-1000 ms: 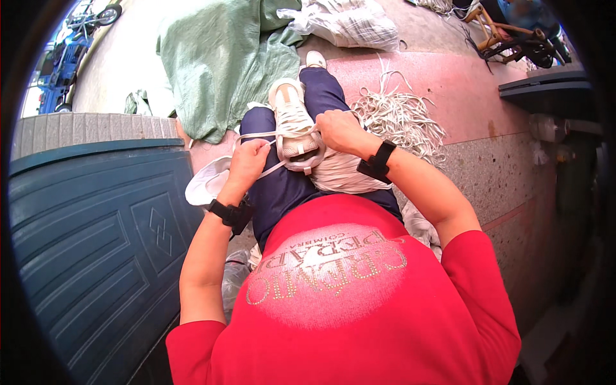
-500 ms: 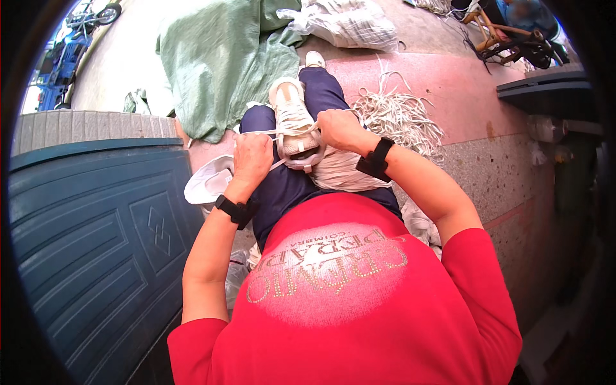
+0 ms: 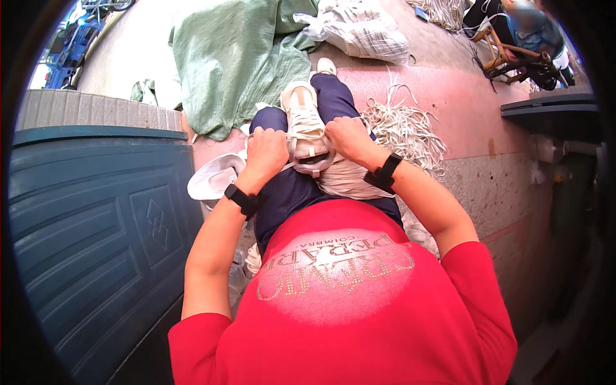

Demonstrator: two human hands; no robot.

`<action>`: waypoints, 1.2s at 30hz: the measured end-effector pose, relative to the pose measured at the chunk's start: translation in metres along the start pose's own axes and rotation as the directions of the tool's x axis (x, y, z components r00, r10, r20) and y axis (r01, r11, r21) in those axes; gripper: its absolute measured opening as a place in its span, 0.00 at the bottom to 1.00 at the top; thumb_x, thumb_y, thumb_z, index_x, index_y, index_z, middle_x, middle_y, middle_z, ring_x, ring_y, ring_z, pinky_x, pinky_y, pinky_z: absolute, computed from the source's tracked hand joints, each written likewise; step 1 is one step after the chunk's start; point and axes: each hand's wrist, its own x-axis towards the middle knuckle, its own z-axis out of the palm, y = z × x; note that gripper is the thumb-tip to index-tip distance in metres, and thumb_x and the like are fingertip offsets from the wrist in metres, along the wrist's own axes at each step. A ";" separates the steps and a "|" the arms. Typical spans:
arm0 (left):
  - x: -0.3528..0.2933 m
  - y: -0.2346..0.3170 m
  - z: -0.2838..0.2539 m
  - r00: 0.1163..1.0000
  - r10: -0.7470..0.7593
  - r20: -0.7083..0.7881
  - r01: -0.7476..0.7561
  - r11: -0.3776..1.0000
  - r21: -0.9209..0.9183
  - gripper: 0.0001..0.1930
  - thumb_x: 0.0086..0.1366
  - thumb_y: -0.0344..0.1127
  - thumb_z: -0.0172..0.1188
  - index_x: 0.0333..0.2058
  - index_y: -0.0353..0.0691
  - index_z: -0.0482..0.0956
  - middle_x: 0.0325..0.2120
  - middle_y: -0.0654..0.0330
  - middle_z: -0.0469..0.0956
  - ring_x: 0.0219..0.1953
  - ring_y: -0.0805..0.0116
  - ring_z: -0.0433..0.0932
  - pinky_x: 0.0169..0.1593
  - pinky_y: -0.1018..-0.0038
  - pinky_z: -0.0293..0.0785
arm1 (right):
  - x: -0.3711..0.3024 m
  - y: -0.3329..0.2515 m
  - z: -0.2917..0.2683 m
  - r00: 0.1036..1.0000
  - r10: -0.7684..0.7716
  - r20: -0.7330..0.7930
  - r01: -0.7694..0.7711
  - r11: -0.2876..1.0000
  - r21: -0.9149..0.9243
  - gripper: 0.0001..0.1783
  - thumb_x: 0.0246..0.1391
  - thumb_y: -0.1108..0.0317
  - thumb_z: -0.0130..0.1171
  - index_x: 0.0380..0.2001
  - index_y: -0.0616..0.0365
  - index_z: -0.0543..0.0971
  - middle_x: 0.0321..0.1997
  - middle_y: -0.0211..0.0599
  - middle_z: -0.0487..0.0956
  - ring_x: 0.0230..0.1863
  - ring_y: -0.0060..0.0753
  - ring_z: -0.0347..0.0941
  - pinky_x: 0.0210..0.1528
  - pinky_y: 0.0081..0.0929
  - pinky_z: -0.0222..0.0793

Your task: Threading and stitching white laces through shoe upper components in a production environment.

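I've got the left hand (image 3: 267,151) and right hand (image 3: 350,137) curled over there, each pinching thin white laces (image 3: 307,135) either side of a beige-and-white fabric sneaker (image 3: 310,152).

Looks like the open entrance of a building, partly out of doors, judging by the blue panelled door (image 3: 96,221) at the left, the pink and speckled floor (image 3: 449,93) running out to pale paving (image 3: 125,48), and the blue vehicle (image 3: 59,64) beyond. Seems to double as a makeshift shoe workspace, going by the pale sneaker (image 3: 306,125) in the middle, the heap of loose white laces (image 3: 410,131) on the ground and the filled plastic bag (image 3: 369,32) farther off.
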 end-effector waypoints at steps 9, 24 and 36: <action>0.013 0.004 -0.005 0.961 -0.078 0.265 0.086 0.996 -0.019 0.11 0.53 0.36 0.51 0.20 0.35 0.75 0.21 0.50 0.74 0.30 0.51 0.71 0.34 0.60 0.67 | -0.005 0.000 0.008 0.976 0.166 -0.143 -0.143 0.977 0.161 0.11 0.45 0.60 0.51 0.20 0.56 0.76 0.25 0.42 0.75 0.31 0.44 0.71 0.33 0.41 0.64; -0.011 0.011 0.003 0.977 0.060 -0.205 -0.051 0.998 0.047 0.05 0.47 0.33 0.54 0.25 0.43 0.72 0.21 0.62 0.73 0.32 0.63 0.67 0.34 0.66 0.58 | -0.005 0.014 0.003 0.996 0.052 -0.074 -0.024 0.941 0.338 0.08 0.44 0.63 0.52 0.21 0.55 0.75 0.20 0.46 0.74 0.25 0.50 0.71 0.28 0.40 0.66; 0.001 0.028 -0.011 0.967 0.240 0.090 -0.256 0.911 0.323 0.02 0.48 0.32 0.52 0.22 0.45 0.73 0.23 0.64 0.74 0.35 0.68 0.67 0.35 0.69 0.58 | 0.000 -0.014 -0.008 0.951 -0.308 0.030 0.303 0.906 -0.296 0.02 0.37 0.69 0.53 0.20 0.51 0.74 0.22 0.32 0.72 0.32 0.32 0.69 0.35 0.36 0.59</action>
